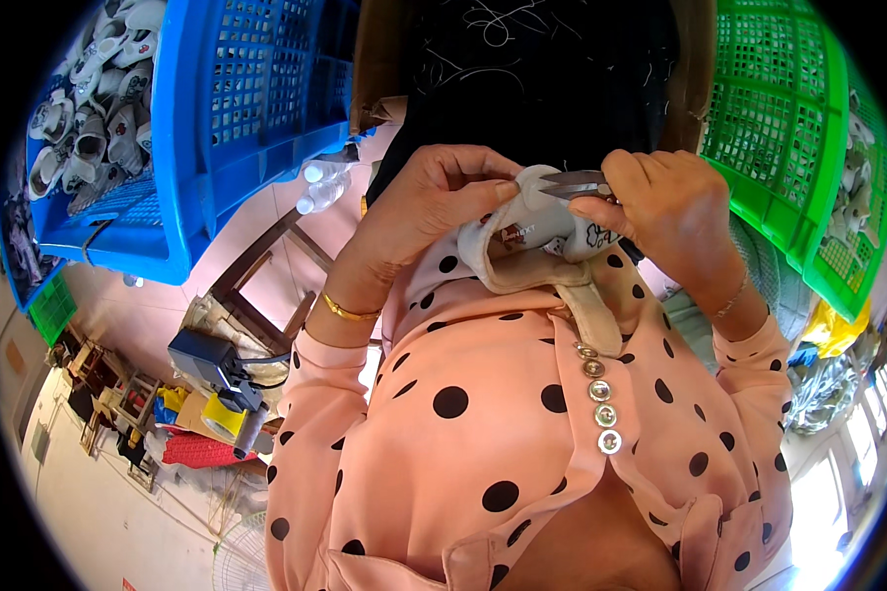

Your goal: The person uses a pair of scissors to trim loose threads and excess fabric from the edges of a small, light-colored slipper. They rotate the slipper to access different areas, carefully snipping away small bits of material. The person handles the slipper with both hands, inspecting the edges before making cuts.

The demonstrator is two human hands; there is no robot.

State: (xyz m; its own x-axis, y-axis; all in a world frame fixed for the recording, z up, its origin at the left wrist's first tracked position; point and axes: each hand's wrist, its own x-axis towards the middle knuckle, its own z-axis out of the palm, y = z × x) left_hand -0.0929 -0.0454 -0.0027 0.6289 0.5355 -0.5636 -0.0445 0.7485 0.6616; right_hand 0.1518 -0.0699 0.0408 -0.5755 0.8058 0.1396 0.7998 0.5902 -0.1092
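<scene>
left hand (432,200) has the far end of a small pale shoe (528,246) pinched, thumb on the near face, fingers mostly behind. shoe sits up between both hands, in front of the dotted shirt (409,463), opening toward the wearer, printed pictures showing. loose strap (595,317) dangles off its near side; can't tell if it touches the shirt. handling guess: very light, soft cloth, floppy around the opening, probably stiffer at the pinched end. not slippery, not fragile, but a hard squeeze likely folds it. best grip: that firm end, fingertips back from the blades; strap looks like a poor handle, it'd swing. scissors (574,184) point left, blades right at the shoe's far edge; contact unclear. right hand (668,202) is curled around their handles; can't tell if its thumb also braces the cloth.
</scene>
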